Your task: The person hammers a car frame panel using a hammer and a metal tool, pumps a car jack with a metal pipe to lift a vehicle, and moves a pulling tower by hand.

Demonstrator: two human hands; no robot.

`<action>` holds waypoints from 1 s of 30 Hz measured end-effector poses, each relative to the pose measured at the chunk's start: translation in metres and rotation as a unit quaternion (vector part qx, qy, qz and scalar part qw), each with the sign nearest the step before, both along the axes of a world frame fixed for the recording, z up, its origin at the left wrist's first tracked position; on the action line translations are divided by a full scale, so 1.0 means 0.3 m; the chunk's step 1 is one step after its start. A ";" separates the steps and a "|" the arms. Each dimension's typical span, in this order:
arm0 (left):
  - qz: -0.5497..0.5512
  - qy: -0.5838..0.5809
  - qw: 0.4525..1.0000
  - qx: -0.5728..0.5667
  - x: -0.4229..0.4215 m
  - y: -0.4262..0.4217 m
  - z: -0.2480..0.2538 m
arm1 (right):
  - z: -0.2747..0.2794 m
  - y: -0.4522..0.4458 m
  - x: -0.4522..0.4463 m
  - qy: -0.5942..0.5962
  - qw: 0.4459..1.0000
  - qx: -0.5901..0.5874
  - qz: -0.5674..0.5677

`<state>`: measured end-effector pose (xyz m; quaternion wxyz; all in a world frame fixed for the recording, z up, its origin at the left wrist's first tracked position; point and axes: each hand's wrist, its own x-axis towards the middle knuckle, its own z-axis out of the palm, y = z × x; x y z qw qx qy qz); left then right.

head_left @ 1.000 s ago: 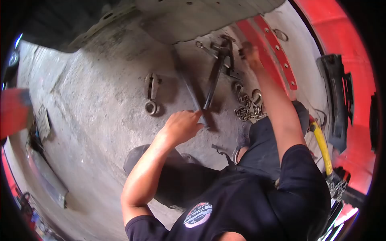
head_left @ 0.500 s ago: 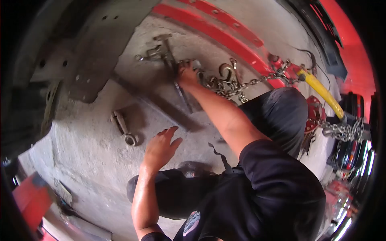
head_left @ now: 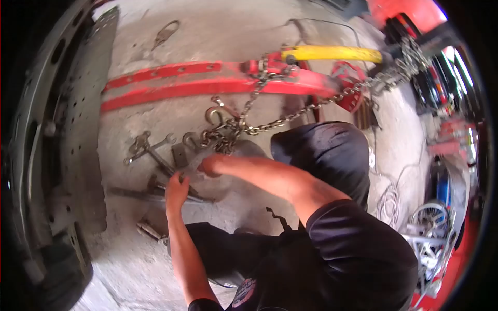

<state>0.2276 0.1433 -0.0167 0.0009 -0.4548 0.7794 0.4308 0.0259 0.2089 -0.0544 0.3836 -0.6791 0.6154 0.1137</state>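
Observation:
My left hand (head_left: 177,191) is closed on the shaft of a metal tool (head_left: 158,158) that slants across the concrete floor. To its right, my right hand (head_left: 210,165) is curled and blurred; what it holds, if anything, is hidden. A wrench (head_left: 151,149) lies across the far tools. Just beyond my right hand is a heap of chain (head_left: 223,139) with a large hook (head_left: 213,115). A long dark bar (head_left: 136,195) lies below my left hand, and a clamp (head_left: 150,229) sits nearer my knee.
A red beam (head_left: 181,83) crosses the floor ahead, with a yellow cylinder (head_left: 337,53) at its right end. A taut chain (head_left: 311,108) runs to the right. A perforated metal panel (head_left: 85,114) stands at the left. A coiled cable (head_left: 388,203) lies at the right.
The view has turned to the right. My right hand has drawn back from the tools toward my left hand, and my left hand has reached forward and closed on a tool.

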 end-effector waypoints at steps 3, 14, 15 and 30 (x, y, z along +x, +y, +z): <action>-0.036 -0.016 0.998 -0.055 -0.178 0.011 0.033 | 0.325 0.032 -0.240 0.110 0.992 -0.024 -0.062; -0.238 0.049 0.968 -0.056 -0.626 0.183 -0.140 | 1.287 0.815 -0.551 0.099 0.918 -0.210 -0.323; -0.243 0.046 0.968 -0.050 -0.616 0.184 -0.142 | 1.308 0.906 -0.570 0.117 0.900 -0.228 -0.352; -0.178 -0.080 0.980 -0.041 -0.490 0.314 0.075 | 0.980 1.059 -0.682 0.112 0.835 -0.357 -0.403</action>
